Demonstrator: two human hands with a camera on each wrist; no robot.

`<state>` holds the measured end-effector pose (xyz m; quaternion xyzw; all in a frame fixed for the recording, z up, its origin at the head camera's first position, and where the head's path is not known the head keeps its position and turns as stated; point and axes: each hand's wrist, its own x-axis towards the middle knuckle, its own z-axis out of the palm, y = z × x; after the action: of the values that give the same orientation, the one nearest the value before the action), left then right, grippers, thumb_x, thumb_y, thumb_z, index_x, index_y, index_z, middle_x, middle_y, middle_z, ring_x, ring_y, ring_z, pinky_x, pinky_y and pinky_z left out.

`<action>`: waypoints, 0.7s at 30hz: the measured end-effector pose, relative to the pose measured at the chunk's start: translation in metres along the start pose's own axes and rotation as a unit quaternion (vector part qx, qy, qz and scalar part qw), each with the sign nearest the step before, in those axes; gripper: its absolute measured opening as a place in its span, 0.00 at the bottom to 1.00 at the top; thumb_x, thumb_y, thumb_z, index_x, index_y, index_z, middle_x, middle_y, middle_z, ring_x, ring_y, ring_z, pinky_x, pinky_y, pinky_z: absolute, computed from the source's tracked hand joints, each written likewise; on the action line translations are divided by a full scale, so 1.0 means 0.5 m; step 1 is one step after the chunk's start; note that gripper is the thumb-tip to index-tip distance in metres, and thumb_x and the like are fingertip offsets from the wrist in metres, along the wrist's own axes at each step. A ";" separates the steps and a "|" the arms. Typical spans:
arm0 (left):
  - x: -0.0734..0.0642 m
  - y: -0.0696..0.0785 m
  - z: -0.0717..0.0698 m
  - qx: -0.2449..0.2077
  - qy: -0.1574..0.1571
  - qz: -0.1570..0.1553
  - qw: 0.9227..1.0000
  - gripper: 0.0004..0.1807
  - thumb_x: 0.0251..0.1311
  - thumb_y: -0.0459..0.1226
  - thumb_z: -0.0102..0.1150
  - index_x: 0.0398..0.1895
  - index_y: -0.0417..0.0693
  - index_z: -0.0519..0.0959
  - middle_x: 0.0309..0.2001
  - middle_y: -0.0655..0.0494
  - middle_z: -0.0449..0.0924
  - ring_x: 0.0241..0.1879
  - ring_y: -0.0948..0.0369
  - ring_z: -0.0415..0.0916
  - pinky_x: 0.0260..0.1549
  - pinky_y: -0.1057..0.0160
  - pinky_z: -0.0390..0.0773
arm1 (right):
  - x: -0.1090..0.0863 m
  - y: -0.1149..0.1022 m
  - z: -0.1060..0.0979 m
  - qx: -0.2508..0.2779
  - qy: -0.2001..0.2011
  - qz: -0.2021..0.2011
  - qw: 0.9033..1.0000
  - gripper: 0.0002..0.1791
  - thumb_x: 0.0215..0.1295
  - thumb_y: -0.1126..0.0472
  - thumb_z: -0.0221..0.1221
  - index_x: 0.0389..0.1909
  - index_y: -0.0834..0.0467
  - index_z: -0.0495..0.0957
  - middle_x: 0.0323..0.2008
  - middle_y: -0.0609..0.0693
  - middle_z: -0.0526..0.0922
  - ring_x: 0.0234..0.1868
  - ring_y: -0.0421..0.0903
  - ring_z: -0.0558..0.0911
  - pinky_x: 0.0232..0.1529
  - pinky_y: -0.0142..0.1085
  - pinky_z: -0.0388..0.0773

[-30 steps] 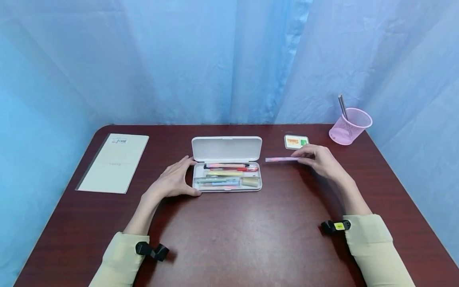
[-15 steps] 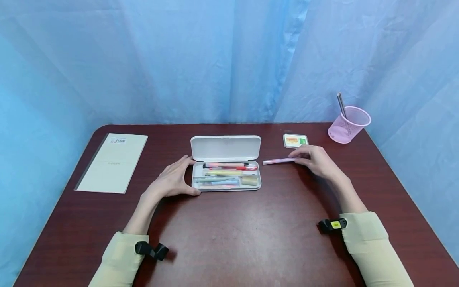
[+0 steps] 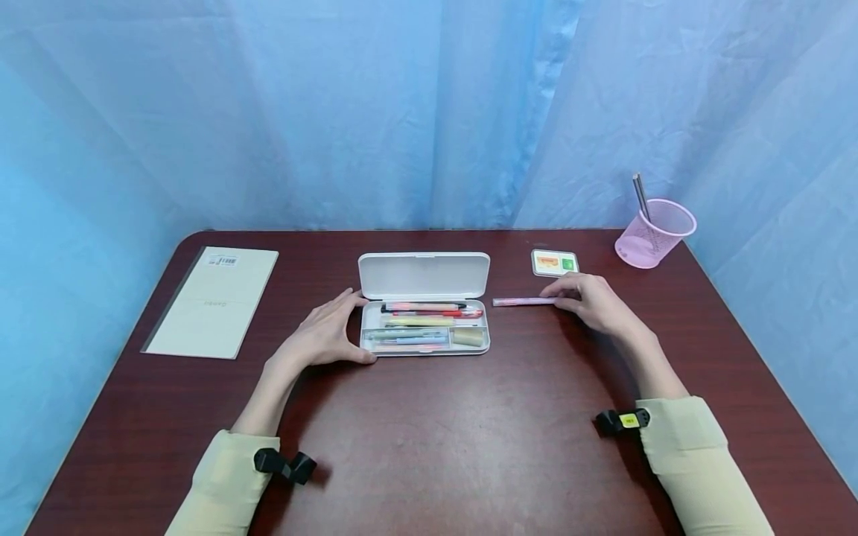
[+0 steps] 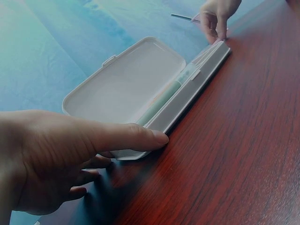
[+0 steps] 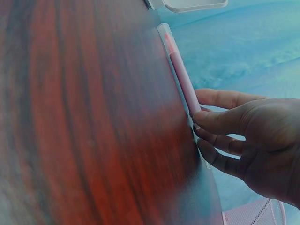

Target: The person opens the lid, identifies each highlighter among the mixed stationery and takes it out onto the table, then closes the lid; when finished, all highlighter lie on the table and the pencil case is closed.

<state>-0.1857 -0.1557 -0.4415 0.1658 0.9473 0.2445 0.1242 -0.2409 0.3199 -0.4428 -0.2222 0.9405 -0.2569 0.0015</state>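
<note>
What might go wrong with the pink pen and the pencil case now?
The right hand pinches the pink pen near one end, so the pen might swing or slip. Several pens already lie in the pencil case, so if this one goes in too, it might sit on top and block the lid. That lid stands open, so a bump might tip it down.

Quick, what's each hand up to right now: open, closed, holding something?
Left hand: holding one end of the pencil case.
Right hand: pinching a pink pen.
</note>
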 end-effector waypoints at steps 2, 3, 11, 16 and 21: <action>0.000 0.000 0.000 0.001 -0.001 -0.001 1.000 0.53 0.44 0.54 0.79 0.72 0.45 0.66 0.80 0.41 0.59 0.82 0.43 0.51 0.75 0.35 0.60 | 0.000 -0.001 0.000 -0.001 0.000 -0.001 1.000 0.13 0.63 0.73 0.66 0.42 0.54 0.89 0.39 0.50 0.91 0.41 0.46 0.82 0.45 0.37 0.78; 0.001 0.000 0.000 0.002 -0.001 -0.001 1.000 0.53 0.44 0.54 0.79 0.72 0.45 0.66 0.80 0.41 0.59 0.82 0.43 0.51 0.75 0.35 0.60 | 0.000 -0.001 0.000 -0.001 0.000 0.000 1.000 0.13 0.63 0.74 0.66 0.42 0.54 0.89 0.39 0.50 0.91 0.41 0.46 0.82 0.45 0.38 0.78; 0.001 0.000 0.000 0.003 -0.003 -0.002 1.000 0.53 0.44 0.54 0.79 0.73 0.45 0.65 0.80 0.41 0.58 0.82 0.44 0.51 0.74 0.34 0.59 | 0.001 -0.002 -0.001 -0.003 -0.002 0.005 1.000 0.13 0.63 0.73 0.65 0.42 0.54 0.89 0.40 0.51 0.91 0.44 0.48 0.84 0.48 0.44 0.78; 0.001 -0.001 0.000 0.002 -0.003 -0.002 1.000 0.53 0.44 0.54 0.79 0.73 0.45 0.65 0.80 0.39 0.57 0.82 0.43 0.51 0.74 0.34 0.59 | 0.001 0.000 0.000 -0.003 -0.001 0.004 1.000 0.13 0.63 0.73 0.65 0.42 0.54 0.89 0.40 0.51 0.91 0.45 0.49 0.84 0.49 0.45 0.78; 0.000 0.000 0.000 -0.004 -0.002 -0.002 1.000 0.53 0.44 0.53 0.79 0.73 0.45 0.66 0.80 0.38 0.57 0.81 0.42 0.52 0.75 0.34 0.59 | 0.000 0.000 0.001 -0.008 -0.001 -0.001 1.000 0.13 0.63 0.74 0.65 0.42 0.54 0.90 0.42 0.52 0.91 0.47 0.50 0.85 0.50 0.47 0.78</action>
<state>-0.1856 -0.1560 -0.4415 0.1641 0.9463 0.2476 0.1276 -0.2409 0.3197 -0.4430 -0.2236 0.9424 -0.2487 0.0003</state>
